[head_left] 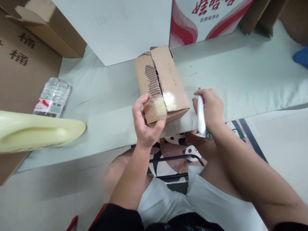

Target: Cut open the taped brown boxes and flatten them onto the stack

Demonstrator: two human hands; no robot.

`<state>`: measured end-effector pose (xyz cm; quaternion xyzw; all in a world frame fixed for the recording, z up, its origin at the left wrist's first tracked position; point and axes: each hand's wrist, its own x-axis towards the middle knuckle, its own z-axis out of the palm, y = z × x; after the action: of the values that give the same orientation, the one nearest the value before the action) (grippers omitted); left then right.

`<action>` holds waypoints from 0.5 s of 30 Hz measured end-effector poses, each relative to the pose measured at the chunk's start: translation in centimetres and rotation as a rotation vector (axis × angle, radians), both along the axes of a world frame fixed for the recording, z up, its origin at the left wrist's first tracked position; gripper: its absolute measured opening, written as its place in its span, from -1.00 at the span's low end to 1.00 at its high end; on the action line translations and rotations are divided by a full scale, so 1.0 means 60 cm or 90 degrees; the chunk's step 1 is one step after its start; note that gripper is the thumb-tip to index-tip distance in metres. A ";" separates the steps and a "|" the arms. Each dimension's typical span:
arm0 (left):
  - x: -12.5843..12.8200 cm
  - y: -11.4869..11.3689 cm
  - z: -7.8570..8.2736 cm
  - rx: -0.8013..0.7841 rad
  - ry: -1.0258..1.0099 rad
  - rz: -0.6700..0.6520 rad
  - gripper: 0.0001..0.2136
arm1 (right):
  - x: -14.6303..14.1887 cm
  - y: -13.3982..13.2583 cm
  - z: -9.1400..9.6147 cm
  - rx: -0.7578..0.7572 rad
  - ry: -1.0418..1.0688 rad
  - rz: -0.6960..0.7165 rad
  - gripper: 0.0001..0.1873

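A small brown cardboard box (pixel 172 77) sits on the pale green cloth. A ragged slit runs along the seam between its top flaps, torn paper shows on the left flap, and shiny tape covers the near end. My left hand (pixel 146 125) grips the near left corner, thumb and fingers closed over the edge. Right of the box and apart from it, my right hand (pixel 211 106) is closed around a white utility knife (pixel 201 115). A short dark tip pokes out at the knife's far end, pointing away from me.
Pale green cloth (pixel 108 96) covers the table. A clear plastic water bottle (pixel 54 96) and a pale yellow plastic object (pixel 43 131) are at the left. Large cardboard boxes (pixel 26 80) stand behind them. A white and red carton (pixel 207 22) stands at the back, and something blue (pixel 300 57) at far right.
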<state>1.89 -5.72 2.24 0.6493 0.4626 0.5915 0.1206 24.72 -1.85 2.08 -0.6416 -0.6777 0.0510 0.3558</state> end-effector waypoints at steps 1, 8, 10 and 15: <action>-0.001 0.003 0.000 -0.002 -0.048 -0.009 -0.45 | 0.003 0.005 -0.006 -0.054 -0.031 -0.002 -0.76; -0.018 0.011 0.032 -0.098 -0.504 0.088 -0.48 | 0.005 0.030 -0.017 -0.200 -0.120 0.001 -0.49; -0.028 0.014 0.041 -0.121 -0.574 0.124 -0.50 | 0.006 0.031 -0.023 -0.168 -0.105 0.030 -0.40; -0.061 0.027 0.038 -0.183 -0.739 0.136 -0.66 | 0.002 0.027 -0.040 -0.092 -0.042 0.166 -0.66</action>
<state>-1.78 -4.10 4.51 0.1478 0.4589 0.7895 0.3798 24.87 -0.21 -0.34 -0.5737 -0.7609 0.1241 0.2765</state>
